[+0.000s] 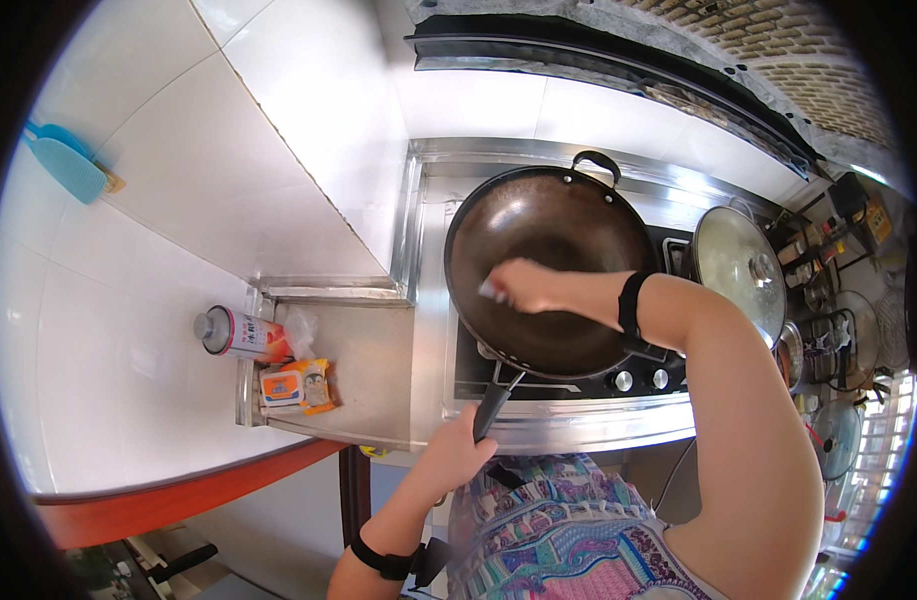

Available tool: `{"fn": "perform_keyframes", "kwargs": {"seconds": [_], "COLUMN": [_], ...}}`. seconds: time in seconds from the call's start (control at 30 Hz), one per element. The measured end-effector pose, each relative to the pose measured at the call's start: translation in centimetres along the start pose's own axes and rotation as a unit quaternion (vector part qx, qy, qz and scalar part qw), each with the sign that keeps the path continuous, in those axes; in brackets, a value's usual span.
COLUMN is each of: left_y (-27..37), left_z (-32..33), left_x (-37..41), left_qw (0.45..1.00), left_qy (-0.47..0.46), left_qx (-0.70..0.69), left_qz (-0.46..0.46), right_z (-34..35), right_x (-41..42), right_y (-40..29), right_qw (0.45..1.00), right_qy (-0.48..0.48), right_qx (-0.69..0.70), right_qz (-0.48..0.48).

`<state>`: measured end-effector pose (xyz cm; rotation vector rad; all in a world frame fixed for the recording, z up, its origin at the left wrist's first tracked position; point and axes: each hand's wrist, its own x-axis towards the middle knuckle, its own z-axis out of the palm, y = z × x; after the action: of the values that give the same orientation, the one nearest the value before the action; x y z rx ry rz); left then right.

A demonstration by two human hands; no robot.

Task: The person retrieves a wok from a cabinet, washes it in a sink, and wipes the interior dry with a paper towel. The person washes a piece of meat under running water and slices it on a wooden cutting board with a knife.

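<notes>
A large dark wok (556, 217) sits on the left part of a black gas stove (533, 388), tilted a little in the view. Its black handle (491, 409) points toward me, and my left hand (458, 446) is closed around it. Over the inside of the wok, my right hand (529, 285) grips a small whitish wad (492, 291), perhaps a cloth or tissue. That hand is blurred, and most of the wad is hidden by the fingers. A second, looped handle (599, 163) stands at the wok's far rim.
Right of the wok stands a pot with a glass lid (736, 262). Two stove knobs (640, 380) line the front. On the left ledge are a spray can (241, 334) and an orange wipes pack (297, 386). A range hood (601, 60) hangs above.
</notes>
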<state>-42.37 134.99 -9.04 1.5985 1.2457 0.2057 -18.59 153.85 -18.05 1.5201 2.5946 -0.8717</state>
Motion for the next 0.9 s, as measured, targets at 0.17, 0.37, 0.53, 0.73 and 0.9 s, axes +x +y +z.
{"fn": "perform_keyframes", "kwargs": {"seconds": [0.17, 0.37, 0.53, 0.73, 0.9], "left_y": [-0.5, -0.9, -0.8, 1.2, 1.6], "left_z": [0.2, 0.1, -0.3, -1.2, -1.3], "left_x": [0.0, 0.3, 0.1, -0.3, -0.7], "left_qw": [1.000, 1.000, 0.999, 0.996, 0.992], "left_qy": [-0.001, -0.011, -0.014, -0.049, -0.071], "left_qx": [-0.026, -0.027, -0.031, -0.056, -0.069], "left_qz": [-0.006, -0.011, -0.010, -0.059, -0.078], "right_z": [-1.2, -4.0, -1.5, 0.0, -0.2], "right_x": [-3.7, -8.0, -9.8, -2.5, -1.3], "right_y": [-1.2, 8.6, -0.7, -5.5, -5.0], "right_qw": [0.989, 0.961, 0.965, 0.985, 0.816], "right_qy": [-0.123, -0.020, -0.179, -0.058, -0.084], "right_qx": [-0.076, -0.222, -0.147, 0.133, 0.562], "right_qz": [-0.046, 0.161, 0.122, 0.096, 0.109]}}
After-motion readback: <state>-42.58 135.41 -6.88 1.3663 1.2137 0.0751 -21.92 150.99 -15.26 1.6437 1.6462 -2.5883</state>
